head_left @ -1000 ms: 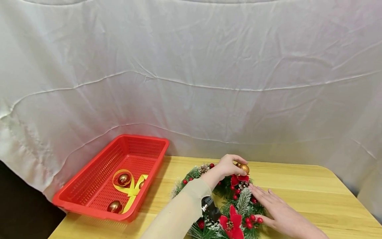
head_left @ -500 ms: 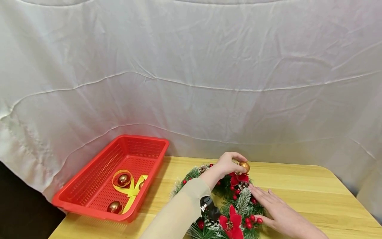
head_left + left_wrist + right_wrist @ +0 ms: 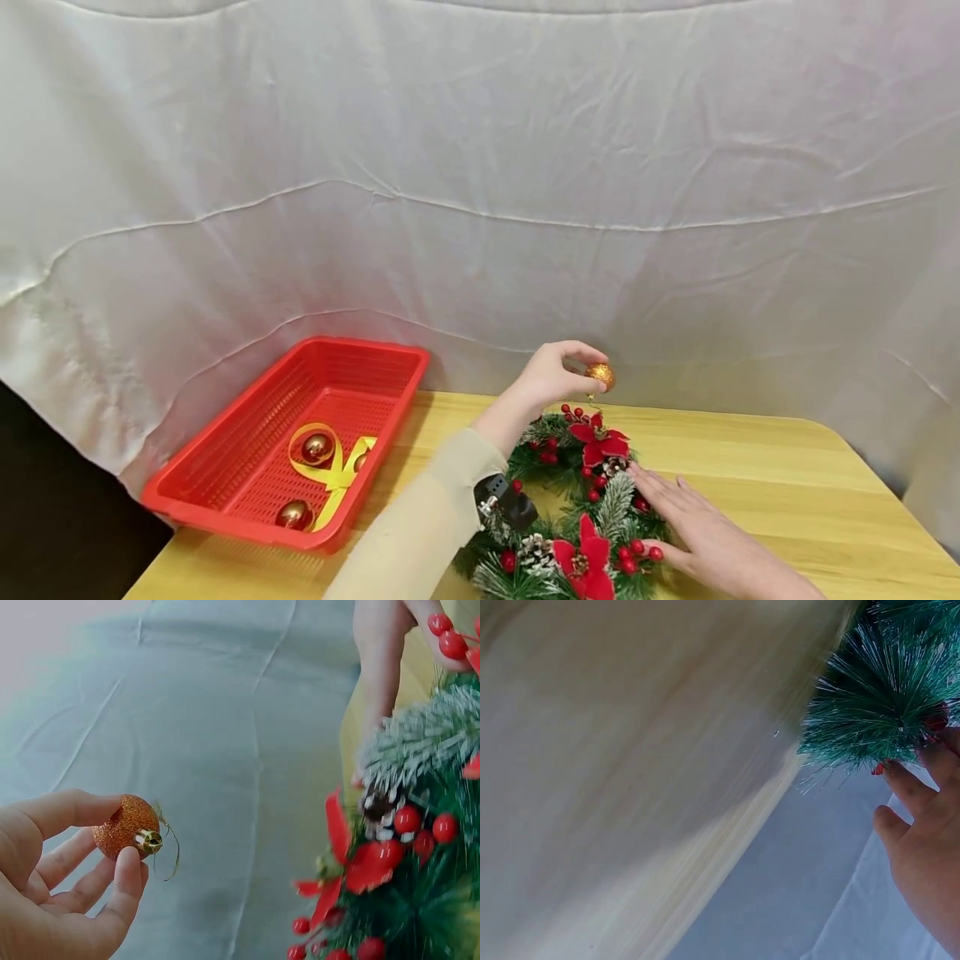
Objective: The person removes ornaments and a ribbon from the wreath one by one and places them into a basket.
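Thumb and fingers of my left hand [image 3: 553, 375] pinch a small gold glitter bauble [image 3: 600, 377], held above the far side of a Christmas wreath [image 3: 617, 500]. In the left wrist view the bauble's shiny cap [image 3: 148, 840] and a thin loop of string [image 3: 176, 855] hang free beside the fingers. The wreath lies on the table, with red poinsettias [image 3: 583, 557], red berries [image 3: 628, 557] and frosted pine cones [image 3: 536, 550]. Against its right side rests my right hand [image 3: 697, 527], fingers stretched out along the greenery. My left forearm hides part of the wreath's left side.
A red plastic basket [image 3: 367, 400] stands at the table's left. In it lie shiny bronze baubles [image 3: 317, 448] and a yellow ribbon bow [image 3: 335, 477]. A grey-white cloth [image 3: 480, 275] hangs behind the wooden table [image 3: 757, 467].
My left hand has lifted the gold glitter bauble up from the wreath's far side and slightly to the left. The right hand has stayed in place on the wreath.
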A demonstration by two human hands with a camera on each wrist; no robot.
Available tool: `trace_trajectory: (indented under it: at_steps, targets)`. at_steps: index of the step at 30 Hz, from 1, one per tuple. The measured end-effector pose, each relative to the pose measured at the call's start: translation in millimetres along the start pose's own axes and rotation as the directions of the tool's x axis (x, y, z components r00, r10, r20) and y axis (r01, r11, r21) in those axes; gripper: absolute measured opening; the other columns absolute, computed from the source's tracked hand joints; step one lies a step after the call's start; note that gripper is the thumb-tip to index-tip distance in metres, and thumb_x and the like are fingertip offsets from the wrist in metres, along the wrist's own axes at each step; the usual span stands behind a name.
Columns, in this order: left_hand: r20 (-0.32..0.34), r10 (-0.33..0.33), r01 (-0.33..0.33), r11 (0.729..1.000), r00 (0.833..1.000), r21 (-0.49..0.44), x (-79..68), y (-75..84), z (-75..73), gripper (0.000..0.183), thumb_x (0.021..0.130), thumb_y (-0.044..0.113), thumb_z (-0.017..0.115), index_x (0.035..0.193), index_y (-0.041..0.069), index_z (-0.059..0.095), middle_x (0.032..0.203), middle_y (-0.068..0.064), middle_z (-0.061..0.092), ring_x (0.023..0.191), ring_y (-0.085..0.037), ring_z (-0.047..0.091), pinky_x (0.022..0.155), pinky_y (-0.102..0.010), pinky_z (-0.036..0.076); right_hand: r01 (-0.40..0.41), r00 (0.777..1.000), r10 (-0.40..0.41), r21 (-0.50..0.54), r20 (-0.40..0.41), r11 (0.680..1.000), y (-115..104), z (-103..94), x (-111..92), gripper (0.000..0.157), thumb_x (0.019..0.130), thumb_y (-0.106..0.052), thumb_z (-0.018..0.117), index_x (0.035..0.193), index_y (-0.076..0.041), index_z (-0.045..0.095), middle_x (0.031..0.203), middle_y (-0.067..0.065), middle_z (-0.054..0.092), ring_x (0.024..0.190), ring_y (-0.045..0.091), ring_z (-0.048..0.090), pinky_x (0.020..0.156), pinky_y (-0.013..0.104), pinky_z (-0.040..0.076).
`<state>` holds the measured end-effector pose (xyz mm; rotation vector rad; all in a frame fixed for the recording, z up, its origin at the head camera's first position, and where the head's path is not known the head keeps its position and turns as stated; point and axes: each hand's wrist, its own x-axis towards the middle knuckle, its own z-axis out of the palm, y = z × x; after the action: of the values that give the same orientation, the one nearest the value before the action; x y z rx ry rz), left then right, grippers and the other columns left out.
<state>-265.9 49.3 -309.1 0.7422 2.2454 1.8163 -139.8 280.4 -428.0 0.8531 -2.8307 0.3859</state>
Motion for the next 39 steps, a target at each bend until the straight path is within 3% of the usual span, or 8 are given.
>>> trace_trajectory:
  at_steps: [5, 19, 34, 39]
  targets:
    - [-0.030, -0.021, 0.022, 0.999, 0.999, 0.027, -6.6, 2.7, -19.7, 0.031, 0.077, 0.004, 0.079, 0.107, 0.010, 0.071, 0.102, 0.004, 0.065, 0.084, -0.014, 0.061, 0.069, -0.031, 0.054, -0.034, 0.999, 0.034, 0.026, 0.034, 0.999, 1.0, -2.0, 1.8, 0.080, 0.090, -0.058, 0.051, 0.153, -0.017, 0.023, 0.150, 0.012, 0.035, 0.132, 0.035, 0.037, 0.101, 0.005, -0.011]
    - [-0.077, -0.057, 0.058, 0.998, 0.995, 0.020, -26.2, 1.5, -68.5, 0.034, 0.078, 0.006, 0.078, 0.111, 0.005, 0.069, 0.107, -0.005, 0.065, 0.091, -0.018, 0.062, 0.074, -0.031, 0.055, -0.049, 0.999, 0.048, 0.037, 0.023, 0.998, 5.2, -0.7, 5.0, 0.081, 0.090, -0.058, 0.052, 0.154, -0.019, 0.021, 0.150, 0.012, 0.035, 0.132, 0.035, 0.037, 0.101, 0.004, -0.010]
    - [-0.108, -0.100, 0.103, 0.994, 0.989, 0.025, -57.0, -23.7, -97.0, 0.039, 0.078, 0.009, 0.078, 0.115, 0.002, 0.066, 0.111, -0.009, 0.063, 0.093, -0.021, 0.063, 0.078, -0.035, 0.055, -0.027, 1.000, 0.027, 0.012, -0.011, 1.000, 6.0, 2.1, 6.5, 0.081, 0.089, -0.056, 0.055, 0.153, -0.017, 0.023, 0.150, 0.012, 0.034, 0.132, 0.035, 0.037, 0.102, 0.006, -0.010]
    - [-0.121, -0.074, 0.078, 0.996, 0.990, 0.031, -72.2, -30.6, -113.1, 0.037, 0.078, 0.007, 0.077, 0.113, 0.000, 0.066, 0.106, -0.012, 0.065, 0.090, -0.021, 0.064, 0.077, -0.035, 0.055, -0.022, 0.999, 0.022, -0.012, -0.036, 1.000, 6.0, 3.6, 2.5, 0.082, 0.088, -0.055, 0.057, 0.152, -0.017, 0.025, 0.150, 0.010, 0.035, 0.137, 0.020, 0.029, 0.103, 0.007, -0.009]
